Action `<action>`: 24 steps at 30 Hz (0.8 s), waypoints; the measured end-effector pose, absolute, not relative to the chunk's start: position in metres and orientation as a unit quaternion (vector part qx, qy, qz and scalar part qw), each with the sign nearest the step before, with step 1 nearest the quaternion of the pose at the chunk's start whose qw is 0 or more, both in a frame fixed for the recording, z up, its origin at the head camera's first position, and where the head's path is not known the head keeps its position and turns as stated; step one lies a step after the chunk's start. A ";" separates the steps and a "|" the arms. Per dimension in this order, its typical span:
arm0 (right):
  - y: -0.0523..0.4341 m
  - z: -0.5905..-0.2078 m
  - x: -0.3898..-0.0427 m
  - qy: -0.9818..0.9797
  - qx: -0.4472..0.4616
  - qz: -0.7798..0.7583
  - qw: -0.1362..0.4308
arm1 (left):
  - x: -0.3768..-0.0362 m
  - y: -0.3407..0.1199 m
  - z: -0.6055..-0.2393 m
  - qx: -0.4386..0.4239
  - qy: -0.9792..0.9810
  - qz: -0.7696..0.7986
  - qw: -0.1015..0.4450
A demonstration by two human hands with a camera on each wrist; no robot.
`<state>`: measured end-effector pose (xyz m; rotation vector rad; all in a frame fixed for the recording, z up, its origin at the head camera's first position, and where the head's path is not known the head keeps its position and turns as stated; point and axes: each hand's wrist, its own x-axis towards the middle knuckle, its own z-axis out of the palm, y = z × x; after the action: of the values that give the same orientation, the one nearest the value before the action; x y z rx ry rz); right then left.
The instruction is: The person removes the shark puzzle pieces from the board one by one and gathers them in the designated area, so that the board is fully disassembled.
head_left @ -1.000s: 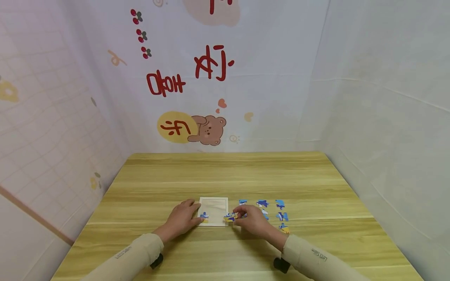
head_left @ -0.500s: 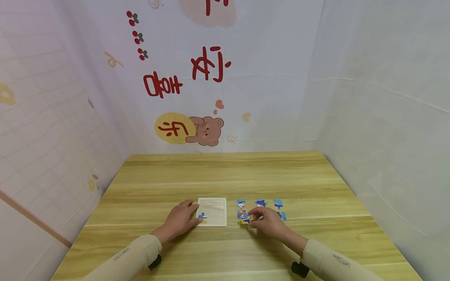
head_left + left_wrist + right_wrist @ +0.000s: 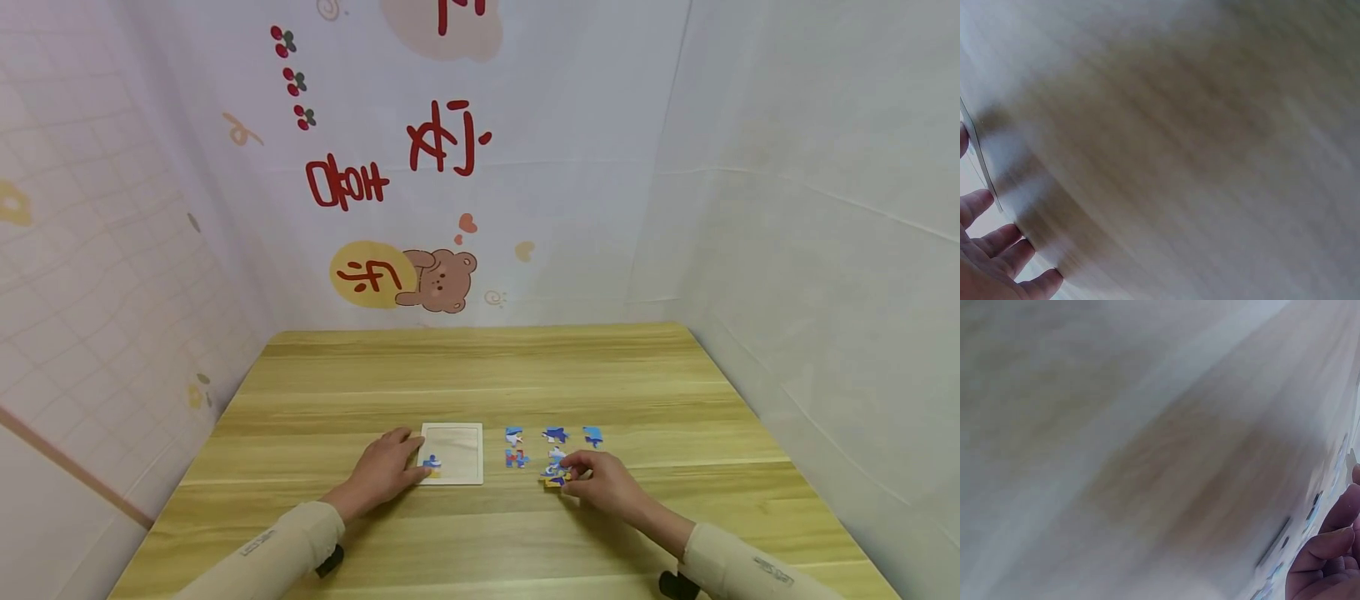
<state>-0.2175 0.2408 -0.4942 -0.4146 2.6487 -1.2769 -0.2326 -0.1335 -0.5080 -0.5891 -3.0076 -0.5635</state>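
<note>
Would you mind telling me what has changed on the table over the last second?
The right hand drew away from the white puzzle board to the right, among the loose pieces, where its fingertips now pinch a puzzle piece. The left hand stayed resting on the board's left edge; the single placed piece is unchanged.

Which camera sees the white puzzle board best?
The head view: the whole puzzle board lies on the table, with the left hand at its edge. The left wrist view shows only a blurred edge of it; in the right wrist view I cannot make it out.
</note>
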 end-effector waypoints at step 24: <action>0.251 -0.501 -0.213 0.895 -0.144 -0.412 0.091 | -0.233 -0.134 -0.511 -0.190 -0.966 -0.172 0.018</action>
<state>-0.2130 0.2513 -0.5013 -0.4281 2.6593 -1.2244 -0.2332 -0.1341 -0.5114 -0.5914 -3.0025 -0.5346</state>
